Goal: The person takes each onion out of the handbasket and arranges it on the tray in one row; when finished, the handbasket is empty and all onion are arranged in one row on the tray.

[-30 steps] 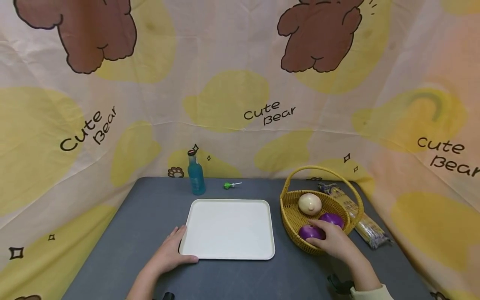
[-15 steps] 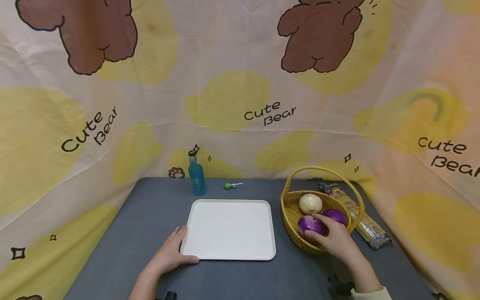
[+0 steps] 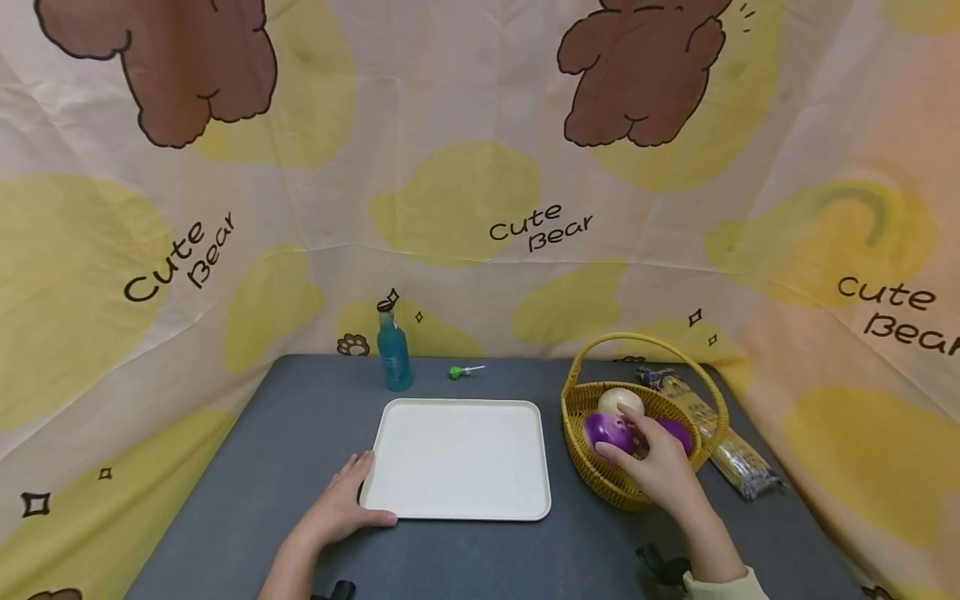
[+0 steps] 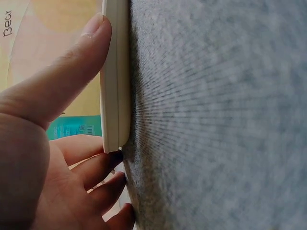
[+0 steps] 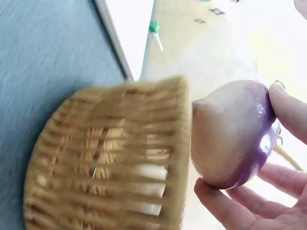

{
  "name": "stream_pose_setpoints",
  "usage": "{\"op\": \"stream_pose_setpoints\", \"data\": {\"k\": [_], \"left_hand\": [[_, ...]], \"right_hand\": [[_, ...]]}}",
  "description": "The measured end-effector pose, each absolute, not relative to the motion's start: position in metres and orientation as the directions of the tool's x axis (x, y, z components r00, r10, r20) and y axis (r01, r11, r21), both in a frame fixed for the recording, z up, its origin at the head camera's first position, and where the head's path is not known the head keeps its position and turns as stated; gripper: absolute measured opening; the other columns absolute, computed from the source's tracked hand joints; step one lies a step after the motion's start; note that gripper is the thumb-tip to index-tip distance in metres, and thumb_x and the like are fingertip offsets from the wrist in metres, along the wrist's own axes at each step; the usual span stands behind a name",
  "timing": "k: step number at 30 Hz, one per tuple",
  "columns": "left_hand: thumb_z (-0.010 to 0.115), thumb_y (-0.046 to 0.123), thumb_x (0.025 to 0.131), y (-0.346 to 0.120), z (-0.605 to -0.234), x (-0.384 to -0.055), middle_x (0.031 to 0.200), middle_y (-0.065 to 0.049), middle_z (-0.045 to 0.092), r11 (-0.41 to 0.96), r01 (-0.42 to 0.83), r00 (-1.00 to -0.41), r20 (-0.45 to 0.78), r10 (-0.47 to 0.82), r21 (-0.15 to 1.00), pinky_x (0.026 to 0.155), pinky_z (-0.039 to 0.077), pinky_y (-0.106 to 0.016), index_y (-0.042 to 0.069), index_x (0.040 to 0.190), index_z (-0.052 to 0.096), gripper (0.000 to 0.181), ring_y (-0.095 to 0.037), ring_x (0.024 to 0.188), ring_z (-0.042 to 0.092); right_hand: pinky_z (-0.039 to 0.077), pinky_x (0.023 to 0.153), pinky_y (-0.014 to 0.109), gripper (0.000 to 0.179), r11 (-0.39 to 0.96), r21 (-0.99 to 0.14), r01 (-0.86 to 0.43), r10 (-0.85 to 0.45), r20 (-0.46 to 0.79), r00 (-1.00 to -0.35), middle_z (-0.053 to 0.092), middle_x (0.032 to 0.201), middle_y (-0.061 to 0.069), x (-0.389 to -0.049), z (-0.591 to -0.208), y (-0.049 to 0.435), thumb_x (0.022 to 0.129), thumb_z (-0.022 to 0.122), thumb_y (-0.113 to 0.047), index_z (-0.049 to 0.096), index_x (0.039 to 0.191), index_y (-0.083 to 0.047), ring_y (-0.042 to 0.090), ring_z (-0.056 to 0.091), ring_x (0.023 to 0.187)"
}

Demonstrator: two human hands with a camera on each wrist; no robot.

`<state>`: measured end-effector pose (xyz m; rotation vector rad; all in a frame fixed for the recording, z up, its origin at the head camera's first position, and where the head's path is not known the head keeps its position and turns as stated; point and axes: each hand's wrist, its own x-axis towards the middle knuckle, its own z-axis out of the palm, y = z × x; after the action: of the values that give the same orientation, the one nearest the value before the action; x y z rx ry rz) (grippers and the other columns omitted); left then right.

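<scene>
My right hand (image 3: 660, 462) grips a purple-and-white turnip (image 3: 609, 432), raised over the wicker basket (image 3: 588, 481). In the right wrist view the thumb and fingertips hold this turnip (image 5: 230, 134) around its purple end, its pale end at the basket's rim (image 5: 184, 120). Inside the basket are a white-looking turnip (image 3: 621, 402) and another purple one (image 3: 678, 433), partly behind my hand. My left hand (image 3: 341, 500) holds the near left corner of a white tray (image 3: 461, 458). The left wrist view shows the thumb along the tray's rim (image 4: 115, 86) and bent fingers around the corner.
Behind the tray stand a blue bottle (image 3: 393, 354) and a green lollipop (image 3: 457, 372) on the grey table (image 3: 300, 417). A long clear-and-yellow packet (image 3: 738, 462) lies right of the basket. The basket's handle (image 3: 633, 336) arches up over it. A printed cloth (image 3: 450, 200) hangs behind.
My right hand has lifted the turnip from the basket's near side and brought it up and slightly left, overlapping the white one. The left hand and tray have stayed put.
</scene>
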<state>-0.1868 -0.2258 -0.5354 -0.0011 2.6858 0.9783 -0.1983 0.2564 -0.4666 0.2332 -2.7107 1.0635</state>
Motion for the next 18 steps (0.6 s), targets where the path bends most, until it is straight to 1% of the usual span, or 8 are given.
{"op": "stream_pose_setpoints", "data": {"k": [3,6,9,14,16,18], "left_hand": [[0.092,0.051,0.066,-0.226,-0.536,-0.186,0.162,-0.029,0.024,0.765,-0.099,-0.961,-0.261,0.093,0.636,0.115,0.018,-0.073,-0.002,0.159,0.023,0.127,-0.051,0.152,0.012],[0.092,0.050,0.066,-0.226,-0.535,-0.186,0.162,-0.030,0.024,0.762,-0.092,-0.961,-0.257,0.100,0.641,0.115,0.016,-0.073,-0.003,0.159,0.023,0.127,-0.051,0.152,0.011],[0.092,0.050,0.067,-0.226,-0.536,-0.186,0.162,-0.030,0.024,0.758,-0.080,-0.963,-0.248,0.109,0.647,0.116,0.014,-0.072,-0.003,0.158,0.023,0.126,-0.051,0.152,0.011],[0.092,0.049,0.067,-0.226,-0.537,-0.186,0.161,-0.030,0.025,0.753,-0.062,-0.966,-0.229,0.120,0.655,0.117,0.012,-0.071,-0.003,0.158,0.023,0.126,-0.051,0.152,0.011],[0.092,0.049,0.067,-0.227,-0.537,-0.186,0.162,-0.030,0.025,0.752,-0.062,-0.966,-0.228,0.119,0.656,0.117,0.012,-0.071,-0.003,0.158,0.023,0.126,-0.051,0.152,0.011],[0.092,0.049,0.067,-0.228,-0.538,-0.186,0.162,-0.030,0.025,0.751,-0.062,-0.966,-0.228,0.120,0.657,0.117,0.012,-0.071,-0.003,0.158,0.023,0.126,-0.051,0.152,0.011]], "right_hand": [[0.059,0.088,0.050,0.077,0.705,-0.673,-0.225,-0.070,0.250,-0.966,0.059,0.138,0.024,-0.198,-0.464,0.248,0.085,0.079,-0.046,0.053,0.146,-0.006,0.038,0.064,0.115],[0.058,0.089,0.050,0.075,0.691,-0.691,-0.212,-0.065,0.232,-0.970,0.056,0.140,0.024,-0.196,-0.464,0.241,0.085,0.079,-0.048,0.056,0.144,-0.009,0.040,0.060,0.121],[0.059,0.089,0.049,0.072,0.668,-0.711,-0.220,-0.069,0.236,-0.969,0.057,0.139,0.022,-0.196,-0.465,0.233,0.084,0.080,-0.047,0.058,0.141,-0.010,0.040,0.059,0.122],[0.059,0.090,0.045,0.069,0.632,-0.732,-0.256,-0.081,0.266,-0.961,0.060,0.138,0.015,-0.196,-0.469,0.221,0.082,0.083,-0.044,0.060,0.139,-0.012,0.035,0.061,0.123],[0.059,0.090,0.043,0.068,0.607,-0.755,-0.248,-0.080,0.253,-0.964,0.063,0.136,0.013,-0.197,-0.471,0.215,0.082,0.083,-0.044,0.060,0.138,-0.013,0.032,0.063,0.122],[0.059,0.089,0.041,0.068,0.583,-0.779,-0.233,-0.081,0.229,-0.970,0.065,0.134,0.014,-0.198,-0.474,0.210,0.081,0.084,-0.043,0.061,0.138,-0.012,0.031,0.066,0.119]]}}
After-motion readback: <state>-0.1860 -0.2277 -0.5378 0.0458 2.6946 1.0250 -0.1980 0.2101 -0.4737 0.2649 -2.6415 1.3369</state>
